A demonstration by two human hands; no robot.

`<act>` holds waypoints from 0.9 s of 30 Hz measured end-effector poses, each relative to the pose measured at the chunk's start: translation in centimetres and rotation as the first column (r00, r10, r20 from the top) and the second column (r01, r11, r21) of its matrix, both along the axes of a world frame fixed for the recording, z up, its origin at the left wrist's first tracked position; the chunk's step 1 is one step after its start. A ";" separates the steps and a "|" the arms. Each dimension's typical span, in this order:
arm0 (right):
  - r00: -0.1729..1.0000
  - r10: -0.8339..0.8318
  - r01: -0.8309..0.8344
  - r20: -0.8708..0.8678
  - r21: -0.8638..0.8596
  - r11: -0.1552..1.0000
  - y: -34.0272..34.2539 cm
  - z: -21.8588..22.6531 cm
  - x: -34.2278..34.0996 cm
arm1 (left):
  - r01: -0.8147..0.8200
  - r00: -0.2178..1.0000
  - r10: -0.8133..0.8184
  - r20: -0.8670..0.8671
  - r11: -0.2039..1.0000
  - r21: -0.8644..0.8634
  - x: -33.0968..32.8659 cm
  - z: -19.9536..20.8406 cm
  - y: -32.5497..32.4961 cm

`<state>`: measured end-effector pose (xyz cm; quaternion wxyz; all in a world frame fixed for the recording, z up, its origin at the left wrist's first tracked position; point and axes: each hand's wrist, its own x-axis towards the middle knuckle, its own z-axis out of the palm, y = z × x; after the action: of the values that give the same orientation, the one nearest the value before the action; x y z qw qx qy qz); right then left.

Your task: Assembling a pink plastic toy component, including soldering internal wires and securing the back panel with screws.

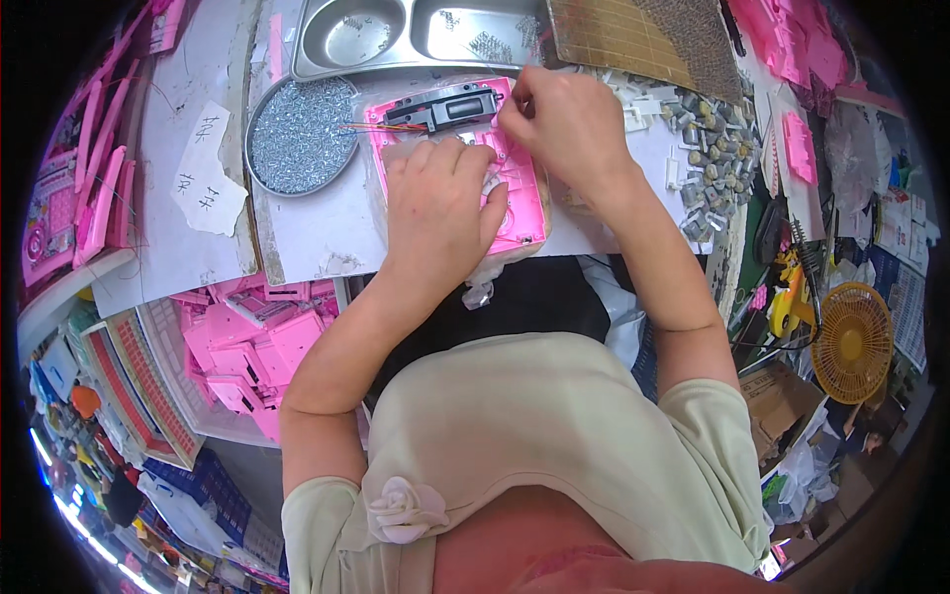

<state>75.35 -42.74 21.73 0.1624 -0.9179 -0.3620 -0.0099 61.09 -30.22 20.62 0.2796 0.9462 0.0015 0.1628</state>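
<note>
At upper centre, the left hand (440,203) lay flat, fingers spread, pinning the pink shell (524,188), while the right hand (569,124) pinched closed at the black module (450,106); steady downward pressure probably kept parts aligned.

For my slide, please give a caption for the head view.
Left hand steadies a pink plastic shell; right hand works beside its black module.
</note>
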 end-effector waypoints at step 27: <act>0.874 0.481 -0.481 0.070 0.266 0.835 -1.3 0.0 -10.8 | -0.071 0.988 0.061 -0.145 0.995 -0.068 -11.1 -0.4 3.9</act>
<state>64.56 -44.01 21.77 0.2857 -0.7657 -0.5759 -0.0189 49.99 -26.31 20.24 0.3074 0.9441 0.0588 0.1039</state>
